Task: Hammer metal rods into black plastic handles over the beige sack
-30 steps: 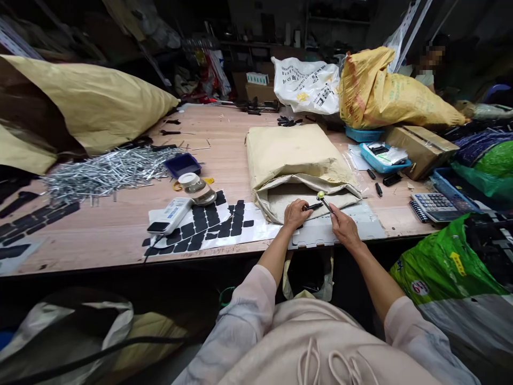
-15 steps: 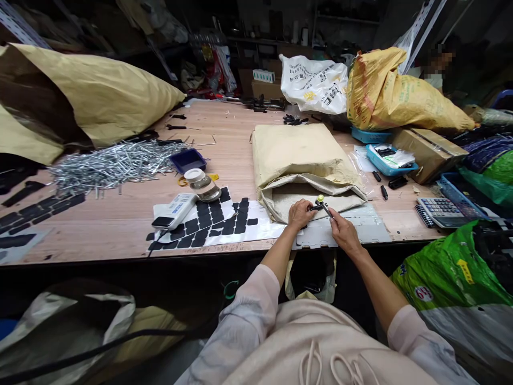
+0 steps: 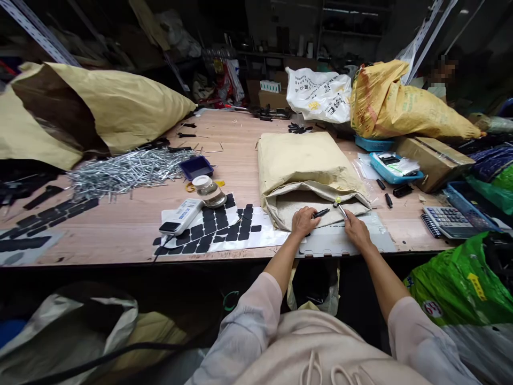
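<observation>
My left hand [image 3: 304,221] is closed on a small, slim black piece [image 3: 321,213] at the mouth of the paper sack; its exact kind is unclear. Closed around the thin metal handle of a small hammer [image 3: 342,209] is my right hand [image 3: 356,231]. The hammer's head has a rounded yellow face and is raised to the right of the black piece, apart from it. Beneath both hands lies a grey-white board [image 3: 371,233] at the table's front edge. The tan paper sack [image 3: 302,156] lies flat, its open mouth facing me.
Left of my hands are sheets of black stickers [image 3: 196,232], a white device [image 3: 182,216], a lidded jar [image 3: 209,191], a dark blue tray [image 3: 196,167] and a pile of metal rods [image 3: 128,171]. A calculator [image 3: 449,222] and blue basket [image 3: 395,167] stand right.
The hammer has moved right, away from the black piece, and my hands are farther apart. The whole view has shifted slightly, with the table lower in it.
</observation>
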`<state>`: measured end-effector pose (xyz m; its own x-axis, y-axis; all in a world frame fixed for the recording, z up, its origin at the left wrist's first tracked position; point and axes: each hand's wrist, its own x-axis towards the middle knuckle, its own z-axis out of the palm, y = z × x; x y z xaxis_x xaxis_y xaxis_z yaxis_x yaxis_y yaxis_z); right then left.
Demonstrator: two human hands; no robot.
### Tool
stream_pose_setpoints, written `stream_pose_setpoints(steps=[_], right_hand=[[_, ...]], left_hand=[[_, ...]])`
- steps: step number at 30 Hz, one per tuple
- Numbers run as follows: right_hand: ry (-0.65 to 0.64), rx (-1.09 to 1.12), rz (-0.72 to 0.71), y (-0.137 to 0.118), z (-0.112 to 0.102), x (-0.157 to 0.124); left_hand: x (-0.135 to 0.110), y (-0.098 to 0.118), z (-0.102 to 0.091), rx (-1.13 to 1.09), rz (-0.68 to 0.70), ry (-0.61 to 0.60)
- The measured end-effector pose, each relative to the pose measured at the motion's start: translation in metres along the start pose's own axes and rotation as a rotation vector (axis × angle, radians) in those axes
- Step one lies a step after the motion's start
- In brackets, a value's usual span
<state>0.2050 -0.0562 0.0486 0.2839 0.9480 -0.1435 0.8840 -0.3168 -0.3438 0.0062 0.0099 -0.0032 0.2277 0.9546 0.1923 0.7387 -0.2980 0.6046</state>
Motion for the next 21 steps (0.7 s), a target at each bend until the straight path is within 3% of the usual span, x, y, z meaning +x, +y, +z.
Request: stream_pose_setpoints(steps=[4, 7, 11, 14, 16, 18, 21], right_hand=[[0.016, -0.058, -0.032, -0.001, 0.006, 0.001], [0.015, -0.059, -0.047, -0.002, 0.008, 0.0], [0.001, -0.071, -0.039, -0.001, 0.009, 0.001], [0.003, -0.073, -0.045, 0.0, 0.01, 0.001], [0.013, -0.054, -0.054, 0.001, 0.011, 0.001], [0.024, -0.038, -0.063, 0.002, 0.012, 0.0], [0.034, -0.026, -0.085, 0.003, 0.013, -0.001]], left_hand=[[-0.002, 0.001, -0.006, -0.059, 0.025, 0.004], [-0.024, 0.006, -0.016, -0.124, 0.126, 0.063], [-0.092, 0.014, -0.025, -0.162, 0.318, 0.107], [-0.146, 0.02, -0.027, -0.132, 0.392, -0.025], [-0.166, 0.024, -0.025, -0.082, 0.399, -0.122], [-0.164, 0.026, -0.025, -0.036, 0.377, -0.164], [-0.119, 0.022, -0.028, 0.014, 0.252, -0.09]])
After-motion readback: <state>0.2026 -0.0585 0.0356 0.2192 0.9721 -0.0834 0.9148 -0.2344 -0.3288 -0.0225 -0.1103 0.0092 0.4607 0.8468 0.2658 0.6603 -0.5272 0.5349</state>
